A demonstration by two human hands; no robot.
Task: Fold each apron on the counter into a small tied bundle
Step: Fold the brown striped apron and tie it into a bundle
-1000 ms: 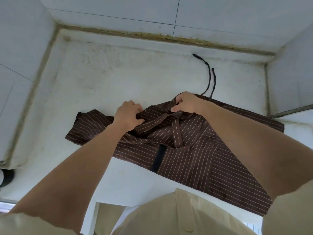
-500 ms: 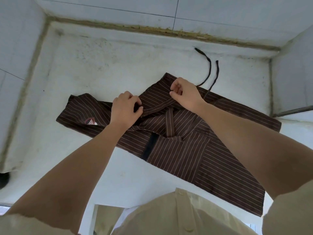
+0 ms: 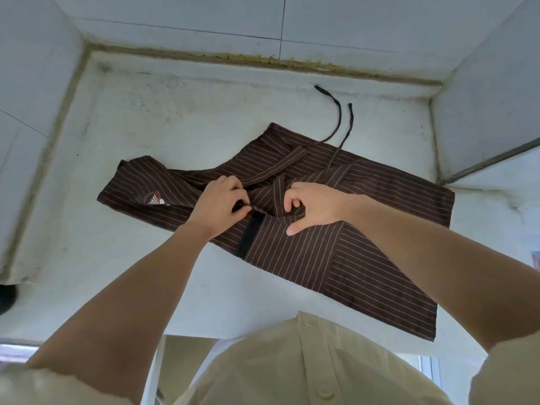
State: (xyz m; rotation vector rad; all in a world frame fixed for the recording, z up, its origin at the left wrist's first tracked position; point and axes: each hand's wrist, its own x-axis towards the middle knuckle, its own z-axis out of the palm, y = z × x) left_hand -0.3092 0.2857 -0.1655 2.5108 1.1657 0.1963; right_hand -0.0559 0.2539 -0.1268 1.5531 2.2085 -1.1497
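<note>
I'm early in folding the apron (image 3: 350, 258), which lies spread and rumpled on the worktop (image 3: 175, 118), its ties (image 3: 339, 119) trailing toward the wall. Both arms reach forward. My left hand (image 3: 217, 204) pinches a middle fold and my right hand (image 3: 314, 206) hooks curled fingers into the cloth beside it. Next, I judge, that fold needs drawing over evenly.
</note>
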